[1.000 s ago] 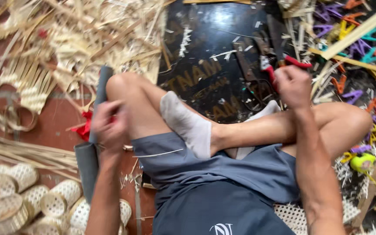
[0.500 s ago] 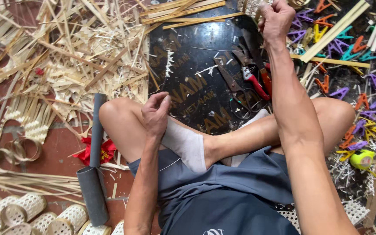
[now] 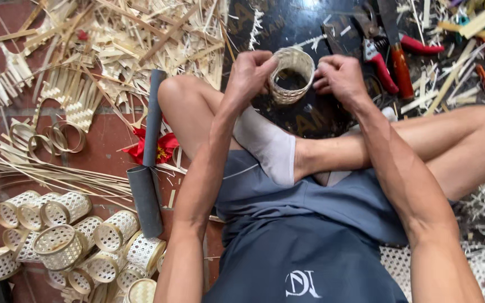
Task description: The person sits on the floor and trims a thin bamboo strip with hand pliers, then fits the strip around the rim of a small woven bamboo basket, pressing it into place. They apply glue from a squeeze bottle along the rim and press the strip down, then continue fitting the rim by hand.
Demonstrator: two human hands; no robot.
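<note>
Overhead, a person sits cross-legged on a red brick floor (image 3: 102,137), wearing dark blue-grey shorts (image 3: 310,235) with a small white emblem low on the front, and a pale sock (image 3: 268,146) on the foot tucked in the lap. Ahead of the knees lies a black board (image 3: 304,25) carrying faint gold lettering, partly covered by litter. Pale bamboo strips (image 3: 124,39) are heaped across the upper left. At lower left a cluster of finished woven baskets (image 3: 74,241) lies on its sides, round, open-ended and cream-coloured. A dark grey tube (image 3: 147,163) lies beside the left thigh, long axis running near to far, over a red scrap (image 3: 164,148). Red-handled cutters (image 3: 383,64) rest on the board at upper right. Between the hands, above the board and beyond the sock, sits the small woven basket (image 3: 291,74), a short cylinder with its open mouth facing up toward the camera and its axis tilted slightly away. The left hand (image 3: 251,76) grips the left wall, fingers curled and pressed together around the rim. The right hand (image 3: 341,78) pinches the right rim, fingers bunched.
</note>
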